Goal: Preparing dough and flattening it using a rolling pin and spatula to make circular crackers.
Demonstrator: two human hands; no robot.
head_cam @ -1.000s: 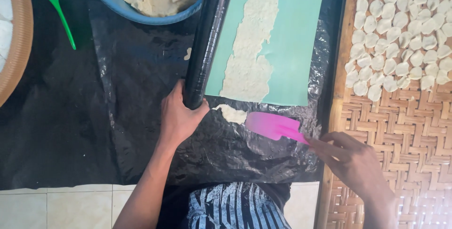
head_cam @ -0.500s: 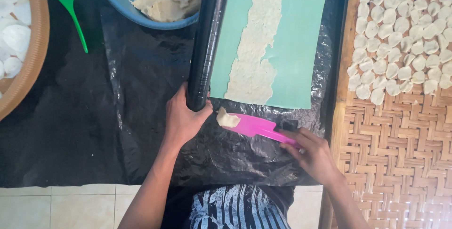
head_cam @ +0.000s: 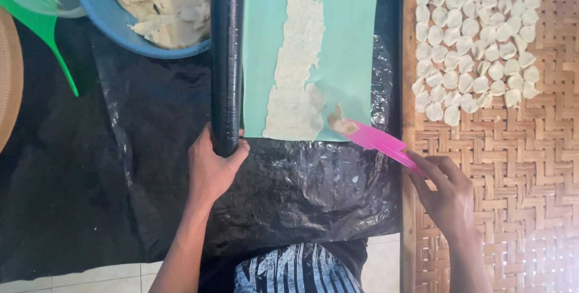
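Note:
My left hand (head_cam: 212, 169) grips the near end of a long black roller (head_cam: 228, 58) that lies lengthwise on the black plastic sheet (head_cam: 301, 190). My right hand (head_cam: 445, 193) holds a pink scraper (head_cam: 377, 139) by its handle. The scraper's tip carries a small lump of pale dough (head_cam: 341, 124) at the near right corner of a teal mat (head_cam: 347, 46). A long flattened strip of dough (head_cam: 295, 64) lies down the middle of that mat.
A blue bowl of dough (head_cam: 154, 3) stands at the back left, beside a green scoop (head_cam: 36, 9). A woven bamboo tray (head_cam: 506, 166) on the right holds several small dough discs (head_cam: 476, 40). A round woven rim (head_cam: 9, 76) shows at the far left.
The pink scraper with its dough lump has moved from the black sheet near me up and right onto the mat's corner. My right hand shifted right. The left hand stays on the roller.

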